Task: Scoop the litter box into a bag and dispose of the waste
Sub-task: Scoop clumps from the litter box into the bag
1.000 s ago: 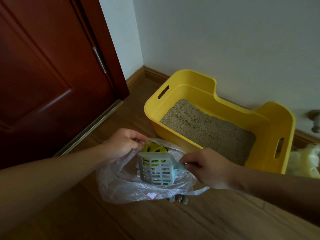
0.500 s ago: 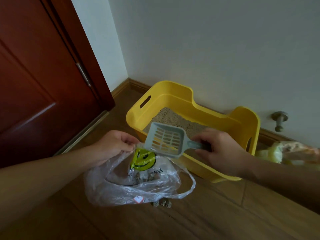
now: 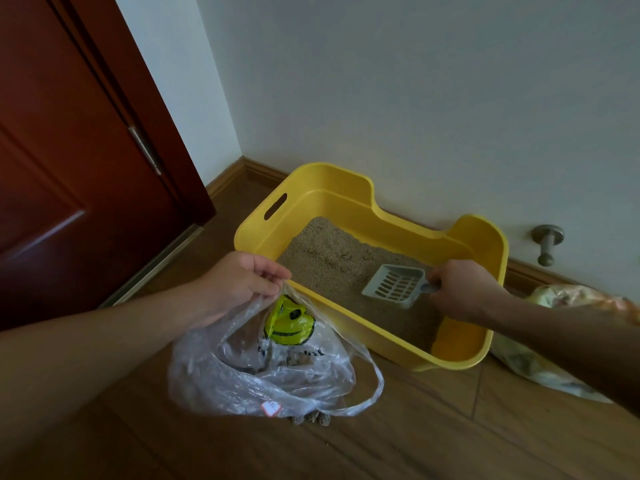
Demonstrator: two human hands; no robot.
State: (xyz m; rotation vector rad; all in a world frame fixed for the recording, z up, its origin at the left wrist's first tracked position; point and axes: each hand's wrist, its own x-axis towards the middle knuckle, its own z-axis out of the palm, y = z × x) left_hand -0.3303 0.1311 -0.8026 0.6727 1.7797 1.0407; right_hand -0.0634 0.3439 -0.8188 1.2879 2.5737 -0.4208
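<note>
Yellow plastic litter box [image 3: 377, 336] sits on a wooden floor against a white wall, holding beige litter [image 3: 329, 261]. Inside it, the right hand [image 3: 464, 291] grips a pale slotted plastic scoop [image 3: 394, 284], held low over the litter. Just in front of the box, the left hand [image 3: 242, 282] pinches up a clear plastic bag [image 3: 263, 368] that holds some clumps. Scooping seems to be under way. The next move is to dig, sift, then lift the load over the front rim. A few stray clumps [image 3: 311, 418] lie by the bag.

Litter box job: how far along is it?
Some clumps already sit in the plastic bag, pinched open by the left hand. The right hand holds the scoop down in the yellow litter box for another pass. Tying off and binning the bag remain.
</note>
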